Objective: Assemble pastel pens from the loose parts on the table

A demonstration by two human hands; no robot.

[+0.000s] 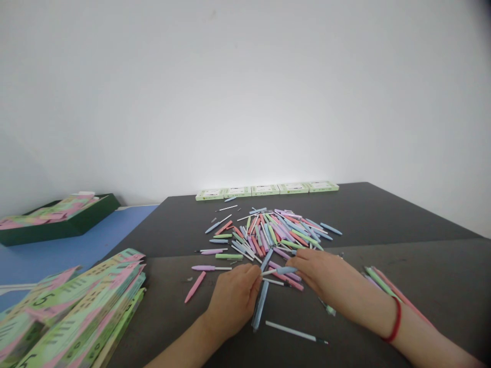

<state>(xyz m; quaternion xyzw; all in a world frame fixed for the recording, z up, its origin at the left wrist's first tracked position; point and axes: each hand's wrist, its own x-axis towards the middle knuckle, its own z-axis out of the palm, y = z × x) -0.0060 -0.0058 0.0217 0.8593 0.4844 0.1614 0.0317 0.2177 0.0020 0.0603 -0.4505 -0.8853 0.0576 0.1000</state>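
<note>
Left hand [235,292] and right hand [322,271] meet closely, fingers pinched.

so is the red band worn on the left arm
No, the red band circles the forearm behind the right hand, and none shows behind the left hand.

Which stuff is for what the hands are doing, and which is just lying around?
Seems part of the job:
pen, held by left hand and right hand
pile of pen parts

Seems just lying about:
boxes at the back
green tray
printed packs, front left
</note>
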